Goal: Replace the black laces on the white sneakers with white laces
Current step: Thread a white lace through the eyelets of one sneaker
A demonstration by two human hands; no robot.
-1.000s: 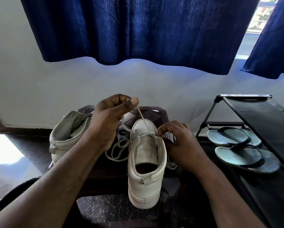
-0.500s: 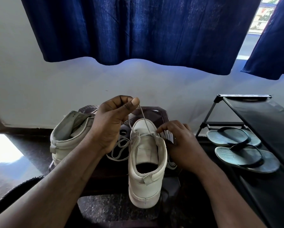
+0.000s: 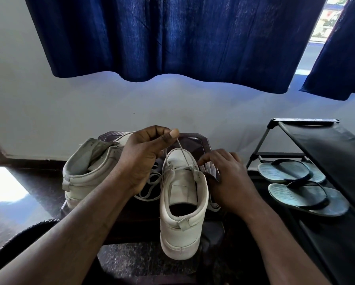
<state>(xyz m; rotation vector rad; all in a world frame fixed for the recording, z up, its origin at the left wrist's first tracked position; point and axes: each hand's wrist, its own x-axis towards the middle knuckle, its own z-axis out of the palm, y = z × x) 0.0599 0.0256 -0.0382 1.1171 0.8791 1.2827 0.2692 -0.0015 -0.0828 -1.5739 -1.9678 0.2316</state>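
A white sneaker [image 3: 182, 202] stands heel toward me on a dark stool [image 3: 201, 142]. My left hand [image 3: 143, 157] is raised above its tongue and pinches a white lace [image 3: 182, 151], whose two strands run down to the sneaker's upper eyelets. My right hand [image 3: 228, 177] rests against the sneaker's right side with its fingers spread and relaxed, holding nothing I can see. More slack white lace [image 3: 149, 190] lies looped on the stool between the shoes. A second white sneaker [image 3: 90, 167] lies at the left, partly behind my left hand.
A black shoe rack [image 3: 324, 153] stands at the right with a pair of grey flip-flops [image 3: 300, 184] on its lower shelf. Dark blue curtains [image 3: 168, 38] hang above a white wall. A dark glossy floor [image 3: 34, 192] lies at the left.
My right hand has let go of the lace at the right eyelet and opened its fingers beside the sneaker. My left hand keeps its pinch on the lace, barely moved.
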